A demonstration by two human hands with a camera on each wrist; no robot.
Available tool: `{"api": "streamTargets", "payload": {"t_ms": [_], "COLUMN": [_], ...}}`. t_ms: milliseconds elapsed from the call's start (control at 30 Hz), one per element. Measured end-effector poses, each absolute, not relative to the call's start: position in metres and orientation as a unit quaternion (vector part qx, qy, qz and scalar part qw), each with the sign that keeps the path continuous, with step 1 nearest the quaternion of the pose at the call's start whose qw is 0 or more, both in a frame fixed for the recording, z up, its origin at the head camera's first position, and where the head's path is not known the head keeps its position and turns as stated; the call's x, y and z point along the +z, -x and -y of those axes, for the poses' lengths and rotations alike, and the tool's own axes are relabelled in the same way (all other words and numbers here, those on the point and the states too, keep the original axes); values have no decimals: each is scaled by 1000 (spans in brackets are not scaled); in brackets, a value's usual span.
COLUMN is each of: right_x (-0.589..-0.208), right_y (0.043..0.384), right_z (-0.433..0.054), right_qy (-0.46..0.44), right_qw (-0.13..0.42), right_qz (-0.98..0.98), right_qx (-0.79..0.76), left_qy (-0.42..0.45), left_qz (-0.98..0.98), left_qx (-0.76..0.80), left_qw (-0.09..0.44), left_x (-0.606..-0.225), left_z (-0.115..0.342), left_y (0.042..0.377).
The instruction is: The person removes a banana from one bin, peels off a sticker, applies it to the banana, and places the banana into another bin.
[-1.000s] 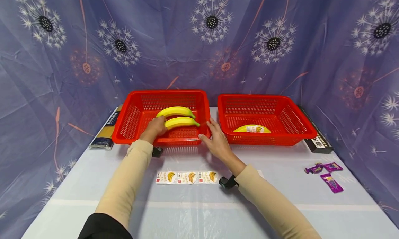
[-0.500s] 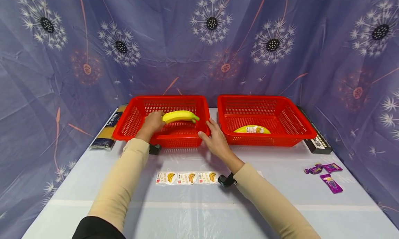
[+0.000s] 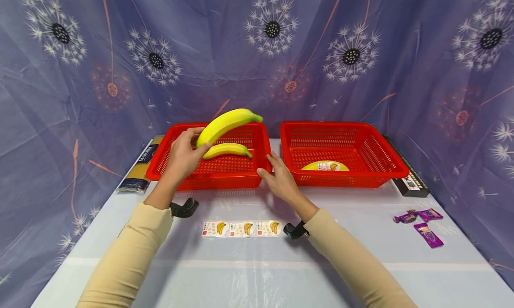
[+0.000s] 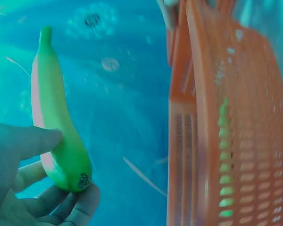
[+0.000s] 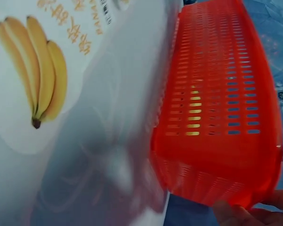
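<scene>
In the head view, my left hand (image 3: 184,151) pinches a yellow banana (image 3: 226,125) by its lower left end, its green-tipped stem pointing up to the right. This banana is raised above the left red basket (image 3: 225,181). A second banana (image 3: 229,150) lies inside that basket. The left wrist view shows the thumb across the held banana (image 4: 54,101) and the fingers beneath its dark tip. At the basket's front right corner, my right hand (image 3: 283,181) grips the rim, thumb at the front and fingers along the side.
A second red basket (image 3: 341,179) at the right contains a banana (image 3: 311,167) with a sticker. Banana-picture stickers (image 3: 242,229) lie on the table before the baskets. Purple-wrapped sweets (image 3: 428,235) and a black box (image 3: 415,187) are at the right, a brown-and-dark packet (image 3: 138,172) at the left.
My left hand has lifted one banana up out of the left basket and drawn back slightly left. That basket shifted a little earlier; the right hand stays at its corner.
</scene>
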State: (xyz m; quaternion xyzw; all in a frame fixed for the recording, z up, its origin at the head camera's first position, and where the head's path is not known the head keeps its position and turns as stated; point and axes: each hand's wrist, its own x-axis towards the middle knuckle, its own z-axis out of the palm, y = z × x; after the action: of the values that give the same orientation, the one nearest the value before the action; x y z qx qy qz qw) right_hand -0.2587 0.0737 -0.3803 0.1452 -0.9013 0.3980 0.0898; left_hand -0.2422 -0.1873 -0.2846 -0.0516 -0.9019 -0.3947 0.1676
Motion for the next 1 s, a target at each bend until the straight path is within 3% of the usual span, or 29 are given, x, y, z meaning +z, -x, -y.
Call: {"api": "streamTargets", "payload": {"t_ms": [267,600,800,1000], "right_x": [-370,-377,-388,-401], "right_y": [236,197,180,167], "right_z": [-101,-150,-171,-170], "right_qy": [-186,-194,-204,-236], "right_qw": [63,81,90,115], "right_qz": [869,860,876,881], "right_qx": [454,465,428,395], "left_qy": [108,129,135,166], "left_qz": [861,915,942,947], "left_qx": [-454,-368,-305,-272], "left_qw": [205,105,47,31], "left_x": [-313,-372,-391,-400], "left_z": [177,146,127,107], "left_y": [196,172,180,195]}}
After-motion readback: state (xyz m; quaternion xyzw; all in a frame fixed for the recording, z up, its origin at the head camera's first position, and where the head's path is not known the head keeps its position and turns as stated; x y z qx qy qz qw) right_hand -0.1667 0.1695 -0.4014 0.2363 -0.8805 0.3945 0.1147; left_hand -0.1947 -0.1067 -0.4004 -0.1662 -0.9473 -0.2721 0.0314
